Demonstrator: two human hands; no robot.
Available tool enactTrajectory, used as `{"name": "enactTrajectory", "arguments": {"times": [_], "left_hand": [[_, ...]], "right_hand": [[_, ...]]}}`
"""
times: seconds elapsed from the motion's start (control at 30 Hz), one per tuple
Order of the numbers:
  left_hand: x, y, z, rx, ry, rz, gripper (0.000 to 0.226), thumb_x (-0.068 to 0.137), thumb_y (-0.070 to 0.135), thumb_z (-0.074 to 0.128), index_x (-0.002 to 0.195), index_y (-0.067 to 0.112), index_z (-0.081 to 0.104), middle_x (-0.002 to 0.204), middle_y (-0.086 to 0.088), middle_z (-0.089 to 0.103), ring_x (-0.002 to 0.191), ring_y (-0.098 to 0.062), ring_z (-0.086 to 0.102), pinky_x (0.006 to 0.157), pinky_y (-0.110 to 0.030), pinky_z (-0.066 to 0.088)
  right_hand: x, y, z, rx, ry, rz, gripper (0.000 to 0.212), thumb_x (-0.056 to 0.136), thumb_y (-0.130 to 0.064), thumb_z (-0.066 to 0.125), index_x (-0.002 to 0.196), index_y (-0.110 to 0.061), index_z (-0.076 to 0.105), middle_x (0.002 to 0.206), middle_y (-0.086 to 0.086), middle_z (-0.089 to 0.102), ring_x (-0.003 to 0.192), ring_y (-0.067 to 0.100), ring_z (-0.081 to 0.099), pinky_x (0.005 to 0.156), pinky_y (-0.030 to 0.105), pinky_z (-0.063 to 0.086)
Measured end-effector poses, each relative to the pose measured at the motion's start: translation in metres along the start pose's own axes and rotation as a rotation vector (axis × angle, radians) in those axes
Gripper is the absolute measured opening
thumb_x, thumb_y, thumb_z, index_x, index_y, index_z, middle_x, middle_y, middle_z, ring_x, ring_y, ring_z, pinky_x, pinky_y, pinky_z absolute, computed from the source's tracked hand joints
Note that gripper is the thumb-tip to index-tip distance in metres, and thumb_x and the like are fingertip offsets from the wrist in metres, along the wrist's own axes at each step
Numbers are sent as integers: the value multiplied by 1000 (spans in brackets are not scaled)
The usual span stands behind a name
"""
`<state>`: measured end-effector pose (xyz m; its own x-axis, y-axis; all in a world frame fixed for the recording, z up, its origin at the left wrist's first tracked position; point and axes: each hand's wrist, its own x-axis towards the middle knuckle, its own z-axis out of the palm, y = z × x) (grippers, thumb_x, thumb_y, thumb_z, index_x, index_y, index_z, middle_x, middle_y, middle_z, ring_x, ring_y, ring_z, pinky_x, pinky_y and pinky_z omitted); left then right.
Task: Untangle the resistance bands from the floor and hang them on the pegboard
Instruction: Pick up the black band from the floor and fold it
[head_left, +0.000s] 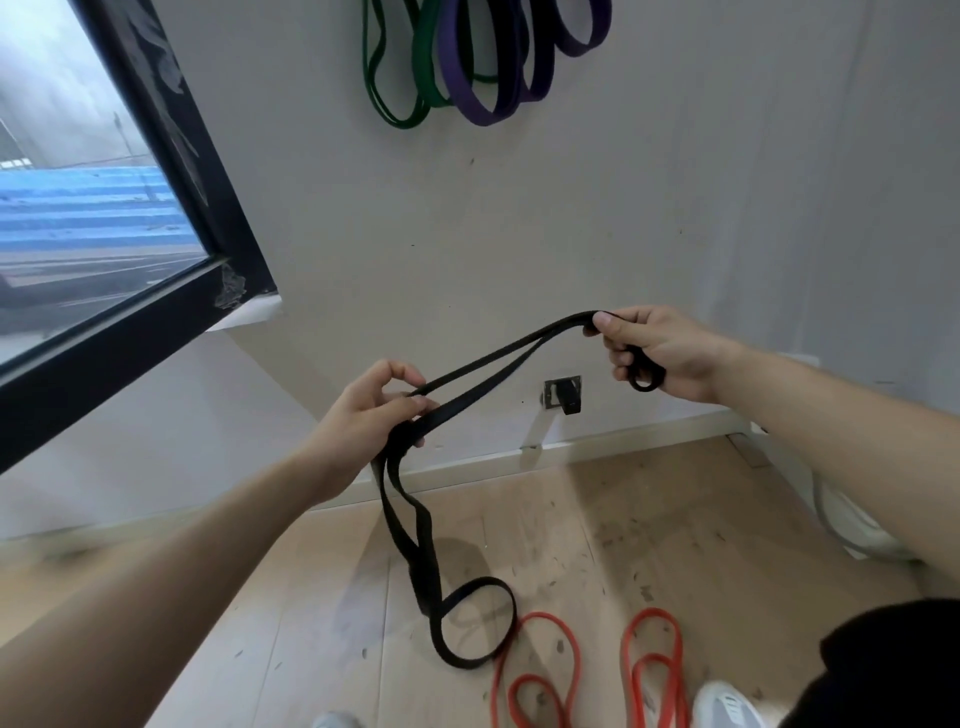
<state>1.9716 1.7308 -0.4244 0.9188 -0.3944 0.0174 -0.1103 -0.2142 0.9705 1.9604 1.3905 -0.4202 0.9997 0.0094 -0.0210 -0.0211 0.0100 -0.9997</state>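
- The left hand (374, 410) is pinched shut on the black band (415, 525) near its middle; the right hand (660, 353) is clamped on one end, raised toward the wall.
- The band spans both hands, then drops from the left hand in a twisted loop touching the floor (597, 525).
- Step in hand, as I judge it: untangling the black band.
- Next move calls for shaking out the twist, then lifting it beside the green band (395, 104) and purple band (472, 98).
- Orange bands (561, 654) remain on the floor.

matt black band (415, 525) – pale wood floor (311, 623)
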Motion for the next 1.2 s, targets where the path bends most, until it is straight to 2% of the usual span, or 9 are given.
{"name": "enactTrajectory", "arguments": {"times": [0.17, 0.33, 0.43, 0.63, 0.77, 0.9, 1.0, 1.07, 1.2], "left_hand": [[-3, -3, 4, 154, 2, 76, 41, 78, 10, 86, 105, 17, 56, 86, 1, 74, 70, -10, 62, 69, -22, 49], [-1, -4, 6, 150, 159, 182, 22, 91, 15, 73, 112, 21, 69, 92, -2, 78, 65, -11, 61, 66, -34, 50], [-2, -3, 6, 173, 262, 232, 17, 95, 14, 69, 110, 18, 76, 94, -3, 79, 68, -10, 62, 68, -31, 52], [0, 5, 5, 89, 358, 259, 15, 96, 15, 68, 108, 16, 78, 87, 0, 77, 65, -7, 59, 67, -22, 52], [-2, 13, 16, 26, 295, 285, 15, 94, 12, 70, 106, 15, 78, 87, -9, 75, 64, -10, 57, 65, -23, 51], [-3, 16, 30, 31, 188, 314, 16, 91, 11, 73, 105, 20, 78, 86, -9, 75, 68, -11, 58, 69, -25, 51], [-4, 18, 41, 43, 107, 344, 17, 90, 8, 73, 103, 20, 77, 75, 7, 72, 66, -10, 57, 67, -24, 50], [-4, 19, 45, 42, 58, 348, 18, 90, 7, 73, 104, 17, 76, 82, 2, 76, 68, -12, 58, 67, -22, 50], [-6, 18, 44, 53, 23, 360, 18, 91, 5, 72, 107, 13, 75, 88, -6, 77, 70, -12, 62, 67, -22, 50]], "right_hand": [[1, 3, -4, -26, 10, 9, 26, 96, -26, 61, 105, -2, 68, 69, 0, 36, 56, 11, 37, 61, 28, 38], [3, 3, -6, -30, 10, -13, 28, 93, -27, 62, 106, -3, 69, 70, 1, 37, 57, 11, 38, 63, 30, 37], [4, 6, -8, -89, -30, -9, 35, 86, -36, 66, 105, -6, 72, 68, 0, 41, 57, 12, 41, 64, 34, 30], [-7, 11, -6, -479, -229, -7, 33, 79, -36, 80, 97, -9, 72, 73, -3, 66, 72, 14, 61, 74, 26, 44], [-12, 13, 13, -704, -349, 42, 29, 78, -27, 86, 87, -5, 69, 74, -3, 59, 70, 10, 56, 72, 26, 39], [-15, 9, 43, -479, -444, 3, 18, 80, -15, 83, 93, -9, 72, 87, 4, 68, 85, 15, 63, 84, 28, 47], [-20, 0, 68, -342, -432, -75, 33, 81, -14, 81, 110, -16, 67, 107, 2, 71, 101, 16, 68, 88, 25, 50], [-22, -3, 81, -305, -416, -127, 46, 81, -12, 82, 122, -16, 61, 119, 7, 69, 112, 18, 67, 89, 26, 52], [-25, 2, 96, -245, -432, -167, 45, 85, -6, 77, 126, -7, 58, 120, 24, 68, 113, 34, 66, 101, 42, 52]]}}
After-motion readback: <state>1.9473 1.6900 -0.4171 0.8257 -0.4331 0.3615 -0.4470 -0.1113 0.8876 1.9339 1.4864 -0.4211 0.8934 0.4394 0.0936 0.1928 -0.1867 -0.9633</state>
